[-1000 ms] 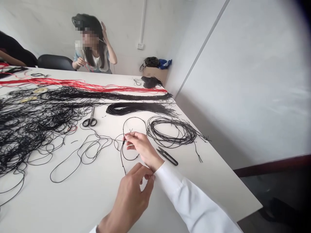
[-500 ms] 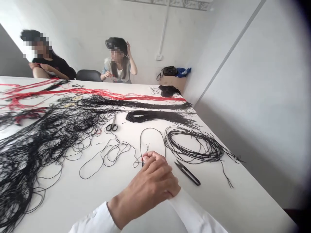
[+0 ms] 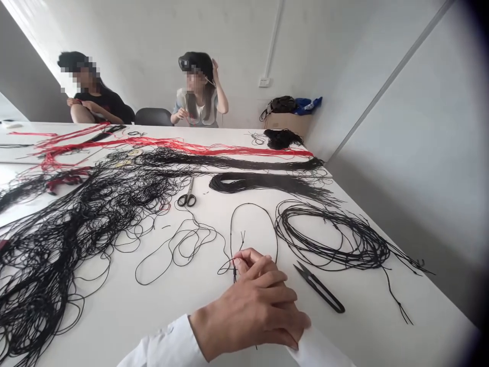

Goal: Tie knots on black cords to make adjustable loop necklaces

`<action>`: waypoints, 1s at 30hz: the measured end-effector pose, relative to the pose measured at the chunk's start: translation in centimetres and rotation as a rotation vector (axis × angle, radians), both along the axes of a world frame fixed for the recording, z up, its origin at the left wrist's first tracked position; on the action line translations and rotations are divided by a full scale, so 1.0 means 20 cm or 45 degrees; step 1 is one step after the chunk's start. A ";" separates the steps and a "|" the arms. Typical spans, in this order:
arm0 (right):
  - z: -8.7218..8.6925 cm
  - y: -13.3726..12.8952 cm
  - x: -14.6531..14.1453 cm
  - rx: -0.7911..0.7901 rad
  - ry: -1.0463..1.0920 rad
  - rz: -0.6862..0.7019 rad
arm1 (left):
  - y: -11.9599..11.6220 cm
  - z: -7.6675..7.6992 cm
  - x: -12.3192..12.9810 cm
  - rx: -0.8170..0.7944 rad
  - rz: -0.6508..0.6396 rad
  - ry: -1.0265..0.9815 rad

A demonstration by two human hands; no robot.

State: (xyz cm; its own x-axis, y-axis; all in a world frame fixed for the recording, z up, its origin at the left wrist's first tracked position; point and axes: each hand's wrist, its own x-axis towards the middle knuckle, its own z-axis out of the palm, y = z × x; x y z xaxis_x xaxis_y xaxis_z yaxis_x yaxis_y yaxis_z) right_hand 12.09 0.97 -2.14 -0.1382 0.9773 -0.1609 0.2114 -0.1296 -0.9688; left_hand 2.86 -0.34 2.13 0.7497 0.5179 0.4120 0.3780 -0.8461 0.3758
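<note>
My left hand lies across my right hand, fingers bent to the right and closed; its thumb and whatever it may grip are hidden. Behind it, the finger and thumb of my right hand pinch a thin black cord at a small knot. This cord arches in a loop on the white table beyond my hands, and two short ends stick up near the pinch. A loose thin strand runs left from the knot. To the right of my hands lie black thread snips, touched by neither hand.
A coil of black cords lies at right, near the white table's edge. Scissors sit beyond the loose strand. Tangled black cord covers the left; red cords stretch across the back. Two people sit opposite.
The view has shifted, so the table's things appear farther right. My hands stay at the knot; the left hand's fingers have spread slightly over the right hand.
</note>
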 end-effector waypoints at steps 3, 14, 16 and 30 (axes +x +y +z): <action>0.02 0.00 -0.01 -0.001 -0.023 -0.010 | 0.00 -0.01 -0.01 -0.019 0.006 -0.020; 0.02 -0.04 0.00 0.029 0.002 -0.084 | 0.01 -0.02 -0.01 -0.062 -0.019 -0.015; 0.01 -0.05 0.01 0.032 0.009 -0.064 | 0.01 -0.03 -0.01 -0.066 -0.021 -0.030; -0.01 -0.04 0.05 0.044 -0.066 0.009 | 0.01 -0.03 -0.01 -0.037 -0.019 -0.046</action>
